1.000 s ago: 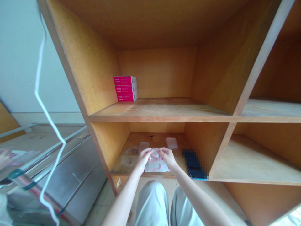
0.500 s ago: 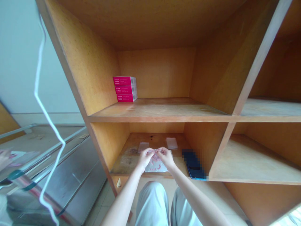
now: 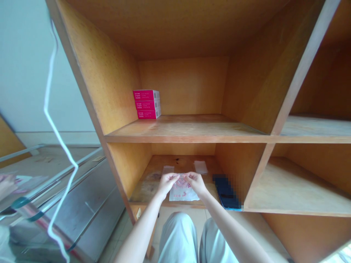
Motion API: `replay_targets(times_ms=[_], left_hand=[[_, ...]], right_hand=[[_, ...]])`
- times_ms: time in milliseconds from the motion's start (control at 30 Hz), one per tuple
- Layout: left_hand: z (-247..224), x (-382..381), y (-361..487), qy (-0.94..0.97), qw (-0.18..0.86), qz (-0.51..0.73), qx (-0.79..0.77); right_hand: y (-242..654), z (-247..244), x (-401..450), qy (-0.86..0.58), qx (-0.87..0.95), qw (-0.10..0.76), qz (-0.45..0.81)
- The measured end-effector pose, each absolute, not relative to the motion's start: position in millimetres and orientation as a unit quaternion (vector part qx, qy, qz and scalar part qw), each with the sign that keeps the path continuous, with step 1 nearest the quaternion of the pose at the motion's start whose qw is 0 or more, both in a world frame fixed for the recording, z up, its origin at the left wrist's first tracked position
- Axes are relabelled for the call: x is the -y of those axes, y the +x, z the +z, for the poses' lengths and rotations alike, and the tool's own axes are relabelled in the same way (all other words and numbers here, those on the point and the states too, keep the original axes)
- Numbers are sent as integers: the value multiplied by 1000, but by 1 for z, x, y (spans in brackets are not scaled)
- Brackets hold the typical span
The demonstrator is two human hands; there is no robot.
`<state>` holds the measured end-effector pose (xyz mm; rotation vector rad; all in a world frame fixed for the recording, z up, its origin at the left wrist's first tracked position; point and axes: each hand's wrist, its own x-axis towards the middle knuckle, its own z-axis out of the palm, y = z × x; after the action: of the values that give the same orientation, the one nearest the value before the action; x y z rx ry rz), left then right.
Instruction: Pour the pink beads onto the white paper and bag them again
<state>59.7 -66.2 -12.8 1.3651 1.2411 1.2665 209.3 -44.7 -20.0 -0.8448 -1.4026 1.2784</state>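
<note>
My left hand and my right hand reach into the lower wooden shelf compartment. Both pinch the top edge of a translucent plastic packet with pink print, which lies on the shelf board. Just beyond my left hand lies a small clear plastic sleeve. A similar pale sleeve lies further right. To the right of my right hand, a dark pixelated flat object rests near the shelf's front edge.
Stacked pink boxes stand on the shelf above. A white cable hangs at the left, past a steel cabinet. Another person's hand with papers shows at the far left. My grey-trousered knees lie below.
My hands have eased slightly apart from their bunched pinch, and the packet now lies flatter. The view has shifted slightly.
</note>
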Motion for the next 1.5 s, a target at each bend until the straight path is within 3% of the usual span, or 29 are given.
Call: replay_targets(times_ms=[700, 967, 1100, 1233, 1367, 1500], left_hand=[[7, 73, 30, 606, 569, 354, -428], [13, 81, 29, 622, 561, 357, -415], [-2, 86, 42, 609, 463, 453, -457], [-31, 91, 67, 606, 254, 568, -495], [-55, 91, 86, 583, 104, 579, -561], [-61, 86, 93, 566, 46, 587, -577]], right_hand=[[228, -12, 46, -323, 660, 403, 545], [231, -8, 48, -315, 667, 396, 547], [228, -5, 49, -342, 632, 439, 540], [216, -7, 51, -365, 589, 522, 498], [201, -9, 60, -363, 574, 560, 475], [191, -10, 70, -353, 589, 556, 469]])
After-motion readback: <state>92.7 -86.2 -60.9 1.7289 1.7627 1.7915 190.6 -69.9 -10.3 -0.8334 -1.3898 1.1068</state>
